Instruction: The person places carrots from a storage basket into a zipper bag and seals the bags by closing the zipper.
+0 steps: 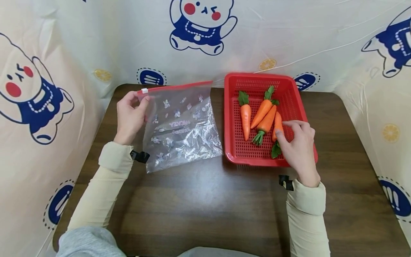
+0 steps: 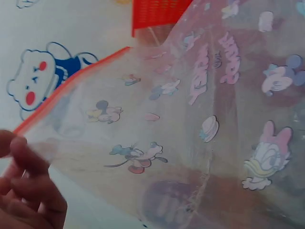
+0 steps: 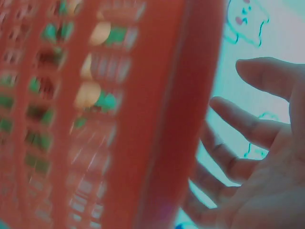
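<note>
My left hand (image 1: 131, 114) pinches the upper left corner of a clear zipper bag (image 1: 179, 125), close to the white slider (image 1: 145, 91) on its red seal. Printed cartoon figures cover the bag (image 2: 190, 138), which hangs flat from the fingers in the left wrist view. Over the right side of a red basket (image 1: 228, 117), my right hand (image 1: 299, 146) reaches in beside the rightmost carrot (image 1: 278, 120); contact is hard to tell. Spread fingers holding nothing show on that hand (image 3: 271, 157) in the right wrist view, by the basket's rim (image 3: 190, 95).
Several orange carrots with green tops lie in the basket, among them one at its left (image 1: 245, 119) and one with cut stems (image 1: 267, 121). Everything stands on a dark wooden table (image 1: 205, 203), with a printed cloth (image 1: 135, 32) hanging behind and at the sides.
</note>
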The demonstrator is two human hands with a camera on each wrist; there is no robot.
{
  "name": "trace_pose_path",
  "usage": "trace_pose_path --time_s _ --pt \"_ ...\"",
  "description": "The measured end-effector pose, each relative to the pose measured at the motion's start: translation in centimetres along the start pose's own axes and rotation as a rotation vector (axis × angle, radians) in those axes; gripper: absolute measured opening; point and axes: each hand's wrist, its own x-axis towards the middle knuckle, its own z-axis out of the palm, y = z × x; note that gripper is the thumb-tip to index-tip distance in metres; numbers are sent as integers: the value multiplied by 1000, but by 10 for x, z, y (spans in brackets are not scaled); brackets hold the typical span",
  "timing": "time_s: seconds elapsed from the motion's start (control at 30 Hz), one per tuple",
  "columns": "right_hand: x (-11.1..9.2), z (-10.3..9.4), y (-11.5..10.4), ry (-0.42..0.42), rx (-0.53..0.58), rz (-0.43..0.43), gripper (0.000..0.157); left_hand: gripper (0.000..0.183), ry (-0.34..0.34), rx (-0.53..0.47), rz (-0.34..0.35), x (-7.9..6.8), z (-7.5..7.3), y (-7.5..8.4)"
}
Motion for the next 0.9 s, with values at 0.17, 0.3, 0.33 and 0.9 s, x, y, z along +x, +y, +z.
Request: trace_pose_path --time_s 0.17,0.3,0.33,0.9 --pt "2 10 -19 5 53 -141 27 21 95 -69 45 -2 -5 12" --pt "4 19 -36 -39 100 -244 22 20 133 -167 135 -7 -7 24" --pt "5 21 -40 -54 109 -268 21 20 141 -190 166 -9 -6 28" --pt "9 50 -102 -374 235 -343 33 11 357 -331 677 -49 21 70"
